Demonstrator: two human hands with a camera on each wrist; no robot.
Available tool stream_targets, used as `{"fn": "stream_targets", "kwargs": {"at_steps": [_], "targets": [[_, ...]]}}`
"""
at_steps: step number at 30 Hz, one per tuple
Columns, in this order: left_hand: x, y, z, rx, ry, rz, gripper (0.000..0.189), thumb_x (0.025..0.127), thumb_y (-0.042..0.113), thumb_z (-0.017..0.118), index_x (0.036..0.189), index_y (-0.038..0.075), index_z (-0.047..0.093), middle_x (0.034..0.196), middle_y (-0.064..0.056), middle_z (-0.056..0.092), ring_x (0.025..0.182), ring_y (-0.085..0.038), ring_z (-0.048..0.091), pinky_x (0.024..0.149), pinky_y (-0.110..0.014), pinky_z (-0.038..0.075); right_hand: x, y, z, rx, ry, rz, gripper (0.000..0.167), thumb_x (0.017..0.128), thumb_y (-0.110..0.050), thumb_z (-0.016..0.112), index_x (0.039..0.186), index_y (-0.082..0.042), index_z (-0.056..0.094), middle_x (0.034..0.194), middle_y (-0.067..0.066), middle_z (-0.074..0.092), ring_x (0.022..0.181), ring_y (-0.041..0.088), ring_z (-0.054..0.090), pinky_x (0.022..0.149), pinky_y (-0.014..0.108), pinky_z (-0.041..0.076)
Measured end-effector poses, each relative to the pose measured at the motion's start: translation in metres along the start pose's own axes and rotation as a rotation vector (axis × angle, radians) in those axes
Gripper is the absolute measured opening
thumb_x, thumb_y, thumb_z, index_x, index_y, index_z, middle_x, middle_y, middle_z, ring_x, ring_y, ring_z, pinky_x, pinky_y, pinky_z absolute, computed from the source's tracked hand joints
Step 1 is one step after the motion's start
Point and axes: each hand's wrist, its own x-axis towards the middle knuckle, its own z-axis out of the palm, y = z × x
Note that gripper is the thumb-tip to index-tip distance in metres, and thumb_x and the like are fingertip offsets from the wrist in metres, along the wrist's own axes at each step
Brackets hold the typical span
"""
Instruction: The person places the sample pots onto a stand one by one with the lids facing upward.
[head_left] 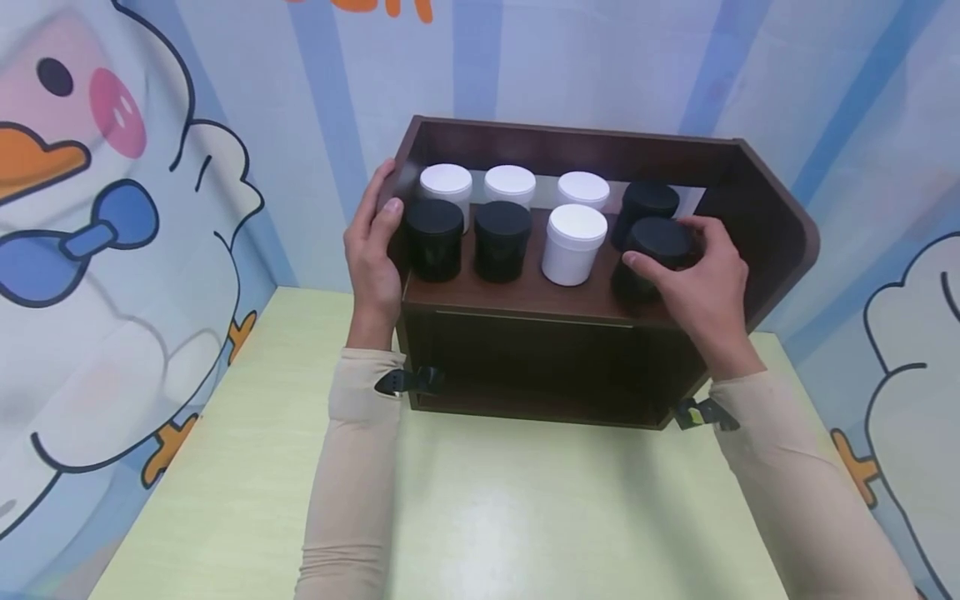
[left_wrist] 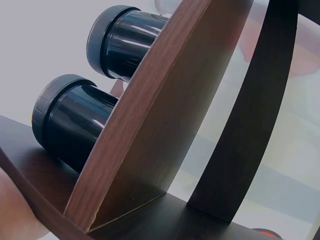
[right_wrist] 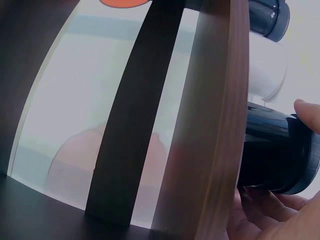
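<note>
A dark brown wooden shelf (head_left: 517, 302) carries two rows of lidded jars on its upper board. My right hand (head_left: 708, 279) grips the front-right black jar (head_left: 660, 242), thumb on its near left side and fingers behind it. In the right wrist view this black jar (right_wrist: 280, 150) stands on the board, with fingers around it. My left hand (head_left: 375, 250) holds the shelf's left side panel, thumb at the front edge and fingers along the outside. Beside it stand a black jar (head_left: 435, 240) and another black jar (head_left: 502, 242). A white jar (head_left: 574, 244) sits left of the gripped one.
Behind the front row stand three white jars, the leftmost white jar (head_left: 446, 183) near the side panel, and a rear black jar (head_left: 648, 204). The shelf's raised right side panel (head_left: 780, 225) is close to my right hand. Underneath lies a pale yellow table (head_left: 480, 500).
</note>
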Motion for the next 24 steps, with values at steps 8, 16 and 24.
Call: {"fn": "stream_targets", "kwargs": {"at_steps": [8, 16, 24], "targets": [[0.001, 0.000, 0.001, -0.001, -0.009, 0.004, 0.052, 0.099, 0.029, 0.046, 0.150, 0.019, 0.048, 0.153, -0.002, 0.050, 0.140, -0.022, 0.046, 0.114, -0.039, 0.043, 0.009, 0.001, 0.001, 0.003, -0.004, 0.020, 0.087, 0.084, -0.053, 0.073, 0.150, -0.012, 0.036, 0.155, 0.012, 0.044, 0.136, 0.031, 0.040, 0.113, 0.057, 0.041], [0.002, -0.001, 0.000, 0.010, -0.013, -0.004, 0.053, 0.099, 0.029, 0.045, 0.150, 0.018, 0.048, 0.154, -0.001, 0.049, 0.141, -0.021, 0.046, 0.115, -0.039, 0.043, 0.015, 0.001, 0.004, -0.019, -0.005, 0.013, 0.086, 0.085, -0.052, 0.072, 0.148, -0.008, 0.035, 0.154, 0.015, 0.044, 0.136, 0.033, 0.042, 0.114, 0.055, 0.040], [0.001, 0.000, -0.002, 0.038, -0.013, -0.024, 0.052, 0.100, 0.030, 0.046, 0.151, 0.021, 0.048, 0.155, 0.001, 0.048, 0.142, -0.016, 0.045, 0.116, -0.040, 0.042, 0.013, 0.002, 0.004, -0.030, -0.031, 0.015, 0.094, 0.083, -0.051, 0.075, 0.153, -0.010, 0.028, 0.158, 0.015, 0.040, 0.141, 0.033, 0.043, 0.117, 0.055, 0.037]]}}
